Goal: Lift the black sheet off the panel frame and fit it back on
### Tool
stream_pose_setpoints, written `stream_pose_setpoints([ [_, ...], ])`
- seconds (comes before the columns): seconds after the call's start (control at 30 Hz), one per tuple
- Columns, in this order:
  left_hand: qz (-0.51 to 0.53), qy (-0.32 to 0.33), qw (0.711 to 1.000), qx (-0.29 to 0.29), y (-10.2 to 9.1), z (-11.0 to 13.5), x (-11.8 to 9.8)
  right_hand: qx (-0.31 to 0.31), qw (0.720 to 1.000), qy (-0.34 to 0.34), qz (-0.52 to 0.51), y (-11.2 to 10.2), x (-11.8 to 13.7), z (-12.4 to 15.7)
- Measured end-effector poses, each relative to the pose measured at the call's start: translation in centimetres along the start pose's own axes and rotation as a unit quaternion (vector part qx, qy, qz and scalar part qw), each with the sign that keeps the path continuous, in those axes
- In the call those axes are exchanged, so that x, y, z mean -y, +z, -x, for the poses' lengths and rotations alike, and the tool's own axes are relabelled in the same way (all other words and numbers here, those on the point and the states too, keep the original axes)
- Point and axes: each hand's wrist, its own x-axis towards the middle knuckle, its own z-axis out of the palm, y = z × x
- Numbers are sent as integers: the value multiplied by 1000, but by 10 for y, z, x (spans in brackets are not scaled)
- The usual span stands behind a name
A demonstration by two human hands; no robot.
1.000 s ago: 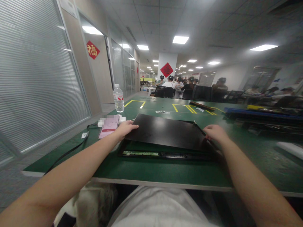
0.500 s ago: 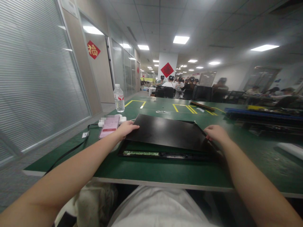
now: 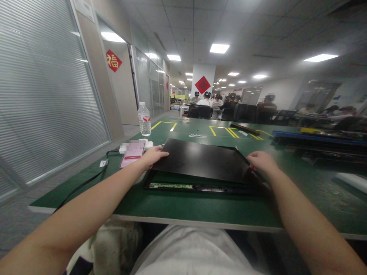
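A thin black screen panel lies tilted over a black frame. Along the frame's near side runs a green circuit strip. My left hand is closed on the panel's left edge, thumb on top and the other fingers out of sight beneath. At the far right corner, my right hand is closed with its fingertips pinching a dark edge. Whether that edge belongs to the panel or the frame is hard to make out. The panel covers most of the frame's inside.
Left of the panel are a phone, a white plug, a black cable and a water bottle. Stacked dark and blue strips lie on the right of the green table. Several people sit at tables further back.
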Motion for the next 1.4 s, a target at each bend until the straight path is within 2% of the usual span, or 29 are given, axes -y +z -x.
stream_pose_setpoints([
  [0.2,-3,-12,1000,-15,1,0,-1,2,1000,-1,-3,-1,1,0],
  [0.53,2,11,1000,-6,-3,-6,5,2,1000,-3,1,-1,1,0],
  [1.13,-25,21,999,-30,-1,-6,5,1,1000,-13,5,0,1,0],
  [1.4,-23,18,999,-18,-3,-5,5,-3,1000,-15,4,2,0,-1],
])
